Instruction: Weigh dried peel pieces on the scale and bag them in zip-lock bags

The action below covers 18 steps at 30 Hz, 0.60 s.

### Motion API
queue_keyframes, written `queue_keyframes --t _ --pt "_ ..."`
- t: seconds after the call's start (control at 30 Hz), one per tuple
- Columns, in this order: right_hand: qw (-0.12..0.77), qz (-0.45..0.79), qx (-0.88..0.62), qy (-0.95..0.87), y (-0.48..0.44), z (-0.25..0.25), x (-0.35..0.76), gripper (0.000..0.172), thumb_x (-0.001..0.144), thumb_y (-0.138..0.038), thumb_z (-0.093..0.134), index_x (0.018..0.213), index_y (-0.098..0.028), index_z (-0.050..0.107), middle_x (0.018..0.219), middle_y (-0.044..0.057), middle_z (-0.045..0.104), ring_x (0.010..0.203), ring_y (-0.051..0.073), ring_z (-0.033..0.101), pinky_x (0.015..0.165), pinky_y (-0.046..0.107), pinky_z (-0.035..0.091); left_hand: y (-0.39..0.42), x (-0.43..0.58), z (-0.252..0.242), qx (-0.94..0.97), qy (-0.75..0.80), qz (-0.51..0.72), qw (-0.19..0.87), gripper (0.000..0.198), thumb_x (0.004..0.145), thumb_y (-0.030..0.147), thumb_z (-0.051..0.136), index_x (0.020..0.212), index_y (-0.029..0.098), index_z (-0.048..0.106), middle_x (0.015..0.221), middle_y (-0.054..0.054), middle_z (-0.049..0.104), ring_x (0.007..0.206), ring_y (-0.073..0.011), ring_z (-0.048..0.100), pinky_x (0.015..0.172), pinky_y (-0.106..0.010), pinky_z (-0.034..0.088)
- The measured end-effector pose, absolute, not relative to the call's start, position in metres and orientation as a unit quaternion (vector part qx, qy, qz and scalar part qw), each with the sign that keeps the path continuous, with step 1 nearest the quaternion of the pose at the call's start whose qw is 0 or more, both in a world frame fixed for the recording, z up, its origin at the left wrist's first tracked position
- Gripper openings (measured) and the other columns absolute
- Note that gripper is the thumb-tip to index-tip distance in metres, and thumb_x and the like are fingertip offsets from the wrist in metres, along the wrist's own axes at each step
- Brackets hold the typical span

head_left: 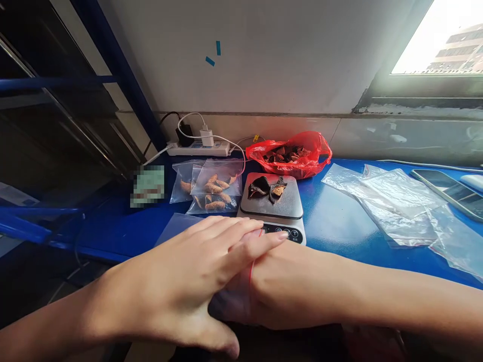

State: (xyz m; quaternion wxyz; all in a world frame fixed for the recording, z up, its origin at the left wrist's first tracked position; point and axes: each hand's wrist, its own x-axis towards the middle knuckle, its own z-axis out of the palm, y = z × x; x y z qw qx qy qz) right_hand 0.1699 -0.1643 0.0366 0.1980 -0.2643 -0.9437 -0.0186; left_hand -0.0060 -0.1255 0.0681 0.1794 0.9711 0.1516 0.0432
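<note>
Brown pieces (277,190) sit on the scale (271,210). Filled bags (217,190) left of it look done; flat bags (398,198) right and the red bag (305,172) behind still wait. The left hand (173,281) is spread wide; the right hand's (287,284) grip is hidden.

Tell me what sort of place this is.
Probably a small weighing and packing spot: on a blue bench, a scale bears dark pieces, a red bag behind it holds similar ones, and clear bags lie on both sides.
</note>
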Motion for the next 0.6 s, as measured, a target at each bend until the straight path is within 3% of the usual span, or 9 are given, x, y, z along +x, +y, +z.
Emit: queue_keyframes --t 0.1,0.17,0.3,0.37,0.5,0.6 --pt "0.191 0.047 -0.242 -0.95 -0.166 0.043 0.179 0.019 0.085 -0.011 0.057 0.095 -0.021 0.07 0.098 -0.002 0.073 0.087 0.01 0.065 0.088 0.016 0.048 -0.118 -0.015 0.063 0.963 0.187 0.036 0.19 0.08 0.077 0.036 0.074 0.145 0.033 0.034 0.137 -0.005 0.057 0.119 -0.0288 0.059 0.103 -0.04 0.048" --pt "0.227 0.067 -0.251 -0.939 -0.16 0.046 0.194 0.019 0.085 -0.009 0.056 0.095 -0.019 0.069 0.091 0.0 0.072 0.082 0.011 0.064 0.083 0.02 0.05 -0.106 -0.023 0.058 0.955 0.222 0.069 0.182 0.074 0.082 0.036 0.069 0.146 0.036 0.032 0.139 -0.003 0.056 0.119 -0.0274 0.059 0.102 -0.038 0.049" --pt "0.356 0.001 -0.45 -0.819 -0.119 0.045 0.231 0.02 0.092 -0.023 0.053 0.106 -0.018 0.067 0.096 0.006 0.072 0.084 0.017 0.064 0.077 0.032 0.051 -0.068 -0.036 0.052 0.92 0.304 0.161 0.189 0.09 0.078 0.047 0.073 0.151 0.034 0.022 0.142 -0.01 0.052 0.124 -0.0346 0.056 0.095 -0.041 0.054" --pt "0.345 0.015 -0.549 -0.761 -0.091 0.038 0.242 0.025 0.089 -0.028 0.059 0.109 -0.016 0.065 0.093 0.007 0.073 0.087 0.022 0.063 0.077 0.037 0.05 -0.048 -0.035 0.053 0.902 0.319 0.206 0.205 0.094 0.078 0.047 0.072 0.153 0.026 0.019 0.133 -0.011 0.057 0.119 -0.0338 0.059 0.093 -0.04 0.054" --pt "0.265 0.028 -0.571 -0.777 -0.055 0.025 0.242 0.035 0.08 -0.015 0.063 0.115 -0.014 0.065 0.088 0.008 0.073 0.104 0.028 0.055 0.08 0.039 0.049 -0.019 -0.022 0.059 0.898 0.325 0.209 0.209 0.086 0.086 0.046 0.062 0.153 0.018 0.016 0.131 -0.01 0.056 0.115 -0.0316 0.059 0.1 -0.044 0.048" --pt "0.301 0.028 -0.548 -0.78 -0.049 0.025 0.237 0.03 0.079 -0.01 0.057 0.107 -0.016 0.069 0.084 0.005 0.071 0.093 0.023 0.058 0.075 0.035 0.049 -0.006 -0.015 0.059 0.902 0.323 0.2 0.207 0.098 0.078 0.051 0.071 0.153 0.02 0.016 0.131 -0.012 0.055 0.116 -0.0332 0.058 0.103 -0.049 0.046"
